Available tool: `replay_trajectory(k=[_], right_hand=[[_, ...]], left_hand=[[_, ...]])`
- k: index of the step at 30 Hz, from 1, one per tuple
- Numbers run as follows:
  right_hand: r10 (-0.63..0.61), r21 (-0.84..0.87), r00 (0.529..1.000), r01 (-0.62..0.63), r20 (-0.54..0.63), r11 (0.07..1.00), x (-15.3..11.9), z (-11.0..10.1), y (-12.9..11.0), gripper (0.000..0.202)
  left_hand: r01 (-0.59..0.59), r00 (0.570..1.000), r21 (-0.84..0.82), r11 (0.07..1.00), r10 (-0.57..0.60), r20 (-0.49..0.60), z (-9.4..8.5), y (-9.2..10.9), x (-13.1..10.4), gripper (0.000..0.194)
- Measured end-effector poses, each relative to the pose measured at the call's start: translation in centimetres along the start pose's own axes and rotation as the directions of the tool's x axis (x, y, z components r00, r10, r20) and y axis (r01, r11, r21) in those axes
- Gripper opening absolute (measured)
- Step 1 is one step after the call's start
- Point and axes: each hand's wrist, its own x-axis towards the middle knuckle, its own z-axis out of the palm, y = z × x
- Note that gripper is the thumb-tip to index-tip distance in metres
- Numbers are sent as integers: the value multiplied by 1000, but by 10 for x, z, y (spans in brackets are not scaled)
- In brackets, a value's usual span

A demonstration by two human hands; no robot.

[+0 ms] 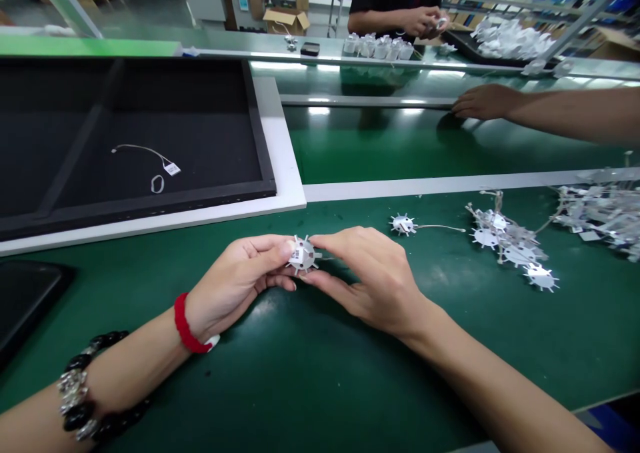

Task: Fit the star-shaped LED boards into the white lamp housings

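Between my two hands is a small round silver plate with prongs around its rim [307,256], a white printed label on its face and a thin lead at its right. My left hand [255,263] pinches its left edge between thumb and fingers. Thumb and forefinger of my right hand [367,276] close on its right side, top and bottom. To the right, a similar pronged plate [403,224] with a lead lies alone on the green table [310,373]. Beyond it lies a loose group of such plates [517,250].
At far right is a larger heap of plates and leads [605,210]. A black tray [210,120] at left holds a labelled lead [171,168] and a small loop [157,184]. Another person's hand [483,102] reaches across the conveyor; someone else [400,6] works opposite, near white parts [377,46].
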Motion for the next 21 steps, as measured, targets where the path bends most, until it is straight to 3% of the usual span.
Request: replay_trajectory(k=[11, 21], right_hand=[[79, 28, 996, -78, -28, 997, -3, 8, -8, 22], [90, 36, 996, -89, -27, 995, -2, 6, -9, 20]], left_hand=[[-100, 990, 78, 992, 107, -88, -1, -7, -3, 34], [-121, 988, 102, 987, 130, -80, 0, -9, -5, 37]])
